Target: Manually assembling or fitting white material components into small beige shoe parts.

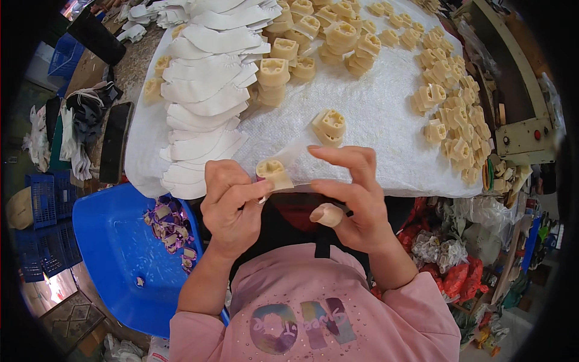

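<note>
My left hand (pixel 232 205) pinches a cream plastic heel block (pixel 272 171) with hollows in its top, just over the table's near edge. A purple patch shows on the block's left side. From it a pale, blurred strip (pixel 291 151) reaches toward my right index fingertip; whether they touch I cannot tell. My right hand (pixel 362 202) is open, its fingers apart, a beige cover on the thumb. Just beyond stands a small stack of heel blocks (pixel 330 125). Overlapping white curved pieces (pixel 205 81) lie in a long row at the left.
More heel blocks (pixel 455 114) are heaped along the right of the white-covered table (pixel 368 102). At lower left stands a blue tub (pixel 114 259) holding purple-covered pieces (pixel 172 226). A dark phone (pixel 116 142) lies left of the cloth. A metal frame (pixel 518 90) rises at the right.
</note>
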The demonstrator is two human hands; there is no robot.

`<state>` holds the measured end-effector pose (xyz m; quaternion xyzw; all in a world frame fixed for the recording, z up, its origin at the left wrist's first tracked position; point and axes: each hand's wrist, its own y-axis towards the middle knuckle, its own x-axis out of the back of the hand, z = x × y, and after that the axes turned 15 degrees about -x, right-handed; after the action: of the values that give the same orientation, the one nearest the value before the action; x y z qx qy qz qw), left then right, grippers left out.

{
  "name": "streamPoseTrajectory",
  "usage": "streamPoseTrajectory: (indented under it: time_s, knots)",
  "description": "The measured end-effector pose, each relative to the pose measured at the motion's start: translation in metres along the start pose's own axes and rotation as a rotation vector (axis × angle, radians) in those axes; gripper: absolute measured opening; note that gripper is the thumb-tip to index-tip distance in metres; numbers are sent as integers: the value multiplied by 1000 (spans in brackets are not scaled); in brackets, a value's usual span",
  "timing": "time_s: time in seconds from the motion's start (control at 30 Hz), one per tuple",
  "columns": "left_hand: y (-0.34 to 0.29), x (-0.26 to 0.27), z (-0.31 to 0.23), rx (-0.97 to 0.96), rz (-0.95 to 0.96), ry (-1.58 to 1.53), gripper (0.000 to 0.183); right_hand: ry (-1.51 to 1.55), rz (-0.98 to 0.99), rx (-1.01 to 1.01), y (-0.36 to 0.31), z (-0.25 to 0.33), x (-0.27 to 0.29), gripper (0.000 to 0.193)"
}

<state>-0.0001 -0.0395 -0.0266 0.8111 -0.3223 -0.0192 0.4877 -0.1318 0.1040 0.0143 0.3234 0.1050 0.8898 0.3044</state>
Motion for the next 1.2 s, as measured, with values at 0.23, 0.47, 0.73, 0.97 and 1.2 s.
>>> streamPoseTrajectory:
  time_s: [0.23, 0.47, 0.73, 0.97, 1.2]
  knots:
    - [11, -7, -20, 30, -45, -199, 29, 840, 91, -779, -36, -11, -28, 24]
    - [5, -13, -24, -68, 124, -226, 24, 1199, -67, -749, -43, -5, -29, 22]
    - [11, -24, -27, -269, 261, 152, 20, 958, -36, -768, -38, 5, -24, 23]
    - [13, -19, -22, -133, 353, 99, 21, 539, 77, -700, -30, -6, -14, 26]
    - [5, -23, -22, 54, 165, -428, 24, 985, 454, -803, -9, -38, 9, 38]
